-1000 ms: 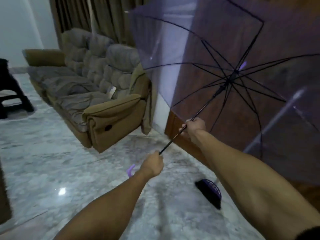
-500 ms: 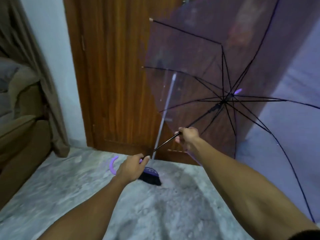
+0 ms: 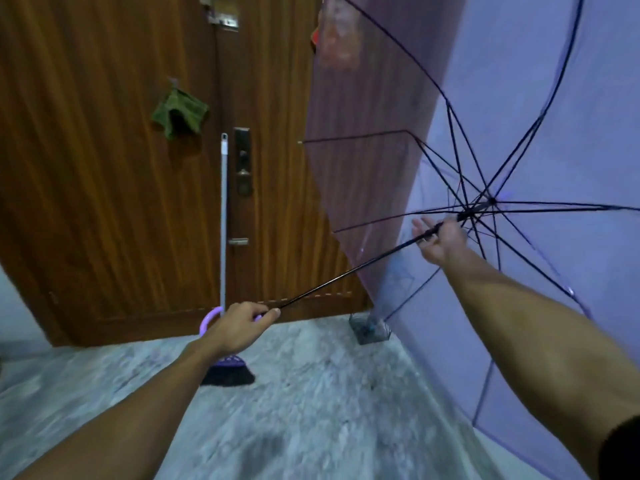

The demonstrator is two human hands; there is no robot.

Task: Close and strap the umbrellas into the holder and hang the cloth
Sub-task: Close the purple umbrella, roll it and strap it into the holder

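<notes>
An open umbrella with a see-through purple canopy [image 3: 540, 98] and black ribs fills the right side. My left hand [image 3: 239, 323] grips its curved purple handle [image 3: 207, 322] near the floor. Its black shaft [image 3: 346, 277] runs up to the right. My right hand [image 3: 440, 239] is high on the shaft just below the runner, thumb and some fingers round it, other fingers spread. A green cloth [image 3: 180, 114] hangs from a hook on the wooden door. A small clear umbrella holder [image 3: 369, 330] stands on the floor at the door's right corner, seen partly through the canopy.
A wooden double door [image 3: 104, 168] with a lock plate [image 3: 242, 161] faces me. A broom [image 3: 224, 220] leans against it, its black bristles [image 3: 230, 374] on the marble floor [image 3: 311, 410]. A red ornament [image 3: 334, 36] hangs behind the canopy. A white wall stands at the right.
My view has swung right from the sofa to the door. My right hand slid up the shaft toward the runner. The left hand kept hold of the handle.
</notes>
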